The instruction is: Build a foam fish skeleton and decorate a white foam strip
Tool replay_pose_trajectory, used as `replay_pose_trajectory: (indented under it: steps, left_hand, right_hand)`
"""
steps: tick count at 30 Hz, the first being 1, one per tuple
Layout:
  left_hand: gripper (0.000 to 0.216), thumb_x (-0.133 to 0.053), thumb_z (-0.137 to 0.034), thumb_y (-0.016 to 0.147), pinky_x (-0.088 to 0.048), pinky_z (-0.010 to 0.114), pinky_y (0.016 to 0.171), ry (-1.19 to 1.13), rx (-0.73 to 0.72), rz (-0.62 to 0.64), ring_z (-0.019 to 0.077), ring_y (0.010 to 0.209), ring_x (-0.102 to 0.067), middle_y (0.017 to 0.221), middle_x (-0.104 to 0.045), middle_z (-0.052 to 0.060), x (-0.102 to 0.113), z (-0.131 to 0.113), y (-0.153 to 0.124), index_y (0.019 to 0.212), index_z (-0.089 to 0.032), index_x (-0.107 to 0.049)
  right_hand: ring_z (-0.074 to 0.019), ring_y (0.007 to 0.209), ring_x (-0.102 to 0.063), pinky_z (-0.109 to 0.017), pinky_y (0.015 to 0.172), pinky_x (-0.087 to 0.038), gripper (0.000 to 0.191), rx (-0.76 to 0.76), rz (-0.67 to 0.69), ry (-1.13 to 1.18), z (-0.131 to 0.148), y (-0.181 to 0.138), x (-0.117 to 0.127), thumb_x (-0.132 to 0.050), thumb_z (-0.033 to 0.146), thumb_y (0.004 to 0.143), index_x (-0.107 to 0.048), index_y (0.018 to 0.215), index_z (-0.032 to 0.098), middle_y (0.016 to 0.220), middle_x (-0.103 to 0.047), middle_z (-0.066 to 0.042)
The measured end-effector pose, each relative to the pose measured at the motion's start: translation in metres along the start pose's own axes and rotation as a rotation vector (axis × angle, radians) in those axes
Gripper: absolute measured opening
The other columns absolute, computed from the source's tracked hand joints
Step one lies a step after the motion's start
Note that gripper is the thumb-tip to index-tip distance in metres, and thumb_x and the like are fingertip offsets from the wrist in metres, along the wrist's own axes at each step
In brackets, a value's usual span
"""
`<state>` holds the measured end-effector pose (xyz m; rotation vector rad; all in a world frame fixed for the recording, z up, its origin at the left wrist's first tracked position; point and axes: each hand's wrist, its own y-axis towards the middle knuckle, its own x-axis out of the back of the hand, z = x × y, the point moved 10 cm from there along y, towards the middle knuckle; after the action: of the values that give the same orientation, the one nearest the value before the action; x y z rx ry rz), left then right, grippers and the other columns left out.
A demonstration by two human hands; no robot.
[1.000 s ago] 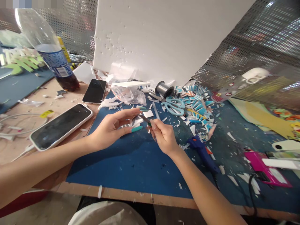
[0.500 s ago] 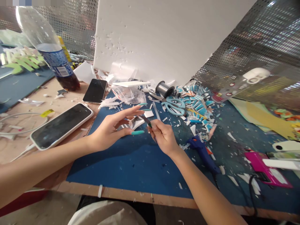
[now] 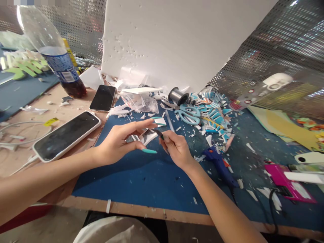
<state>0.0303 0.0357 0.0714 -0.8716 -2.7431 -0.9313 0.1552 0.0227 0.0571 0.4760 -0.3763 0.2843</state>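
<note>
My right hand (image 3: 177,146) is closed, thumb and fingers pinching a thin dark strip (image 3: 159,133) that looks like a narrow blade or tweezer arm; its exact kind does not show. The strip points left toward my left hand (image 3: 124,141), whose long teal-nailed thumb and index finger are spread apart. Whether the strip's tip touches the curled fingers of that hand is unclear. Behind those fingers lie white and clear scraps (image 3: 149,137), partly hidden. Both hands are above the blue mat (image 3: 131,180).
Beyond the hands are light-blue scissors (image 3: 188,114), a wire spool (image 3: 178,96) and a pile of blue and white scraps (image 3: 215,111). A blue glue gun (image 3: 220,165) lies to the right. Two phones (image 3: 67,136) and a cola bottle (image 3: 63,67) are left. A white foam board (image 3: 172,40) stands behind.
My left index finger has lowered slightly and the thumb has dropped a little. The strip in my right hand has tipped slightly downward; the right hand has barely moved.
</note>
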Motion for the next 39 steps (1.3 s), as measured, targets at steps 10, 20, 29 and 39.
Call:
replay_pose_trajectory:
  steps: [10,20,29,39]
  left_hand:
    - [0.061,-0.069,-0.019,0.081,-0.055,0.023,0.08,0.036,-0.005,-0.001,0.0171,0.096,-0.065,0.123,-0.064,0.008,0.0,-0.003,-0.001,0.137,-0.027,-0.045]
    - [0.059,-0.07,-0.021,0.08,-0.055,0.022,0.075,0.084,0.007,0.01,0.0149,0.086,-0.064,0.119,-0.066,0.007,0.0,-0.005,-0.002,0.135,-0.028,-0.048]
    - [0.058,-0.07,-0.022,0.08,-0.056,0.024,0.074,0.118,0.013,0.008,0.0162,0.086,-0.066,0.118,-0.067,0.008,0.0,-0.004,-0.002,0.133,-0.026,-0.05]
    - [0.067,-0.07,-0.019,0.08,-0.052,0.034,0.097,-0.044,0.106,0.03,0.0242,0.121,-0.055,0.135,-0.055,0.01,-0.005,-0.001,0.0,0.14,-0.026,-0.041]
  right_hand:
    - [-0.0069,0.047,-0.035,-0.021,0.046,-0.032,0.029,0.037,-0.029,-0.071,0.006,0.0,0.0,-0.035,0.034,0.099,-0.047,0.076,0.022,0.058,-0.039,0.005]
    - [-0.0086,0.049,-0.037,-0.022,0.048,-0.032,0.027,0.049,-0.038,-0.136,0.008,0.0,-0.002,-0.036,0.035,0.098,-0.049,0.078,0.021,0.058,-0.039,0.004]
    - [-0.0098,0.049,-0.04,-0.023,0.05,-0.035,0.027,0.033,-0.07,-0.167,0.005,-0.003,-0.003,-0.036,0.034,0.098,-0.051,0.079,0.022,0.057,-0.04,0.004]
    - [-0.011,0.055,-0.045,-0.023,0.051,-0.036,0.021,0.081,-0.092,-0.284,0.014,-0.002,0.005,-0.038,0.027,0.097,-0.05,0.08,0.022,0.063,-0.044,0.002]
